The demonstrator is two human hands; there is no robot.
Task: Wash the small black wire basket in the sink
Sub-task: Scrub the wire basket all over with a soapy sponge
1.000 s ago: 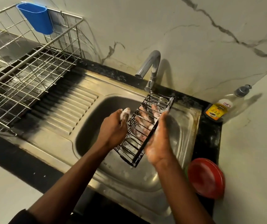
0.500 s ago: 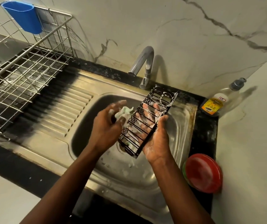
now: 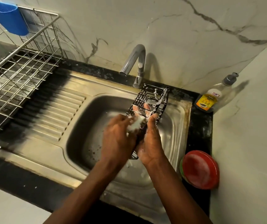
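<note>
My left hand point(image 3: 118, 138) pinches a foamy white sponge point(image 3: 136, 125) against the small black wire basket point(image 3: 152, 97). My right hand point(image 3: 150, 143) grips it, fingers point(image 3: 136, 109) spread underneath and thumb over the rim. It tilts toward one o'clock above the stainless steel sink point(image 3: 87, 120), likely so suds drip in.

Basket point(image 3: 147, 101): small, oblong, black wire grid, foam-streaked. It is held over the steel sink point(image 3: 84, 126) bowl at its 1 o'clock corner, tipped on one long side. The right hand point(image 3: 150, 143) grips the near half; the left hand point(image 3: 118, 139) presses a foamy sponge point(image 3: 136, 125) against it.
</note>
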